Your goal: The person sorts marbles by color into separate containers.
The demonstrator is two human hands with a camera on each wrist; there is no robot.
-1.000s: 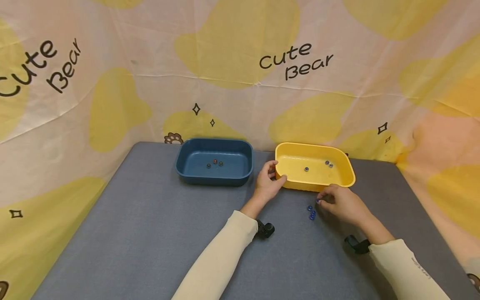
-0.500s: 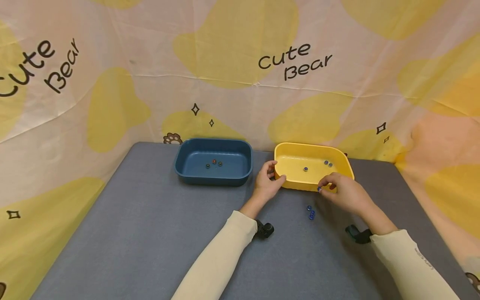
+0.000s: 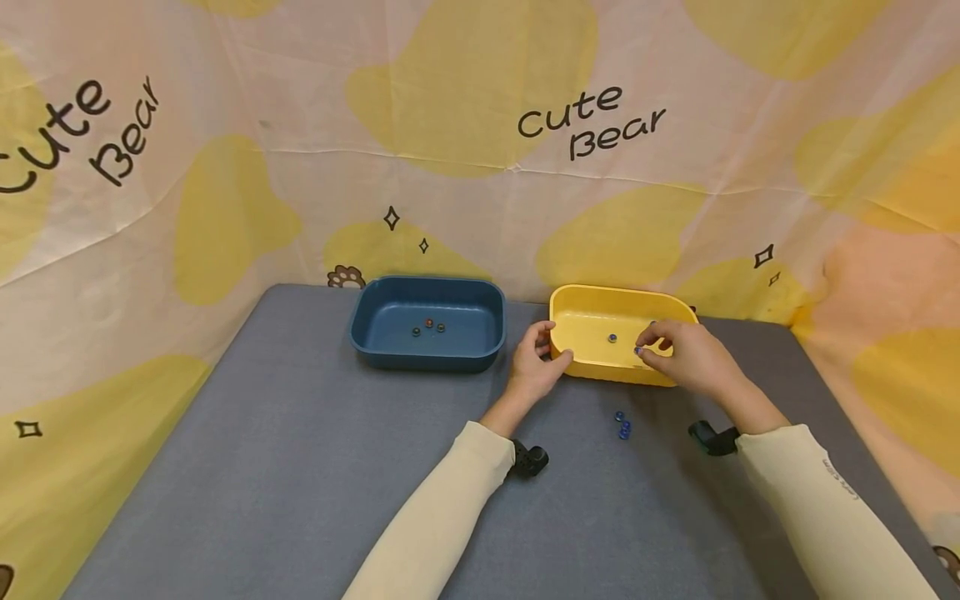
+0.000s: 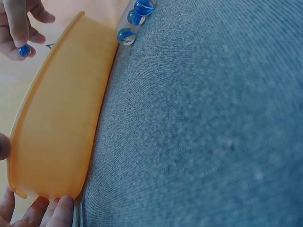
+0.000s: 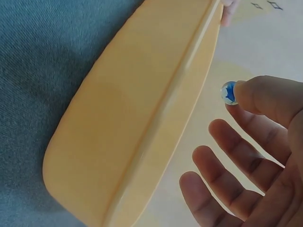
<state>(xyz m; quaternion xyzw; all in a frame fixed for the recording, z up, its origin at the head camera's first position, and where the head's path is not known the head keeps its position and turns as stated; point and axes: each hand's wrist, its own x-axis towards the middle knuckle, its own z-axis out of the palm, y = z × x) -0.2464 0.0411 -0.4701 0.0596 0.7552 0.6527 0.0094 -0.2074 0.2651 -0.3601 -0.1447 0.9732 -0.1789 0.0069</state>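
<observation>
My right hand [image 3: 693, 354] is over the yellow tub [image 3: 600, 372], pinching a blue-and-clear glass marble [image 5: 229, 93] between thumb and index finger; its other fingers are spread loosely in the right wrist view. The left hand [image 3: 534, 371] grips the tub's left end, thumb at the near side and fingers around the end wall. Inside the tub lies a blue marble [image 3: 612, 338], and another is partly hidden behind my right hand. Three blue marbles [image 4: 127, 36] sit close together on the grey cloth in front of the tub.
A dark blue tub [image 3: 427, 364] stands left of the yellow one, with three small darker marbles [image 3: 429, 323] in it, one reddish. Behind both tubs hangs a patterned curtain [image 3: 450, 167]. Grey cloth [image 3: 300, 467] covers the table.
My right hand has lifted the marble from beside the group on the table, up across the yellow tub's near rim and over its inside. The left hand stays in place on the tub.
</observation>
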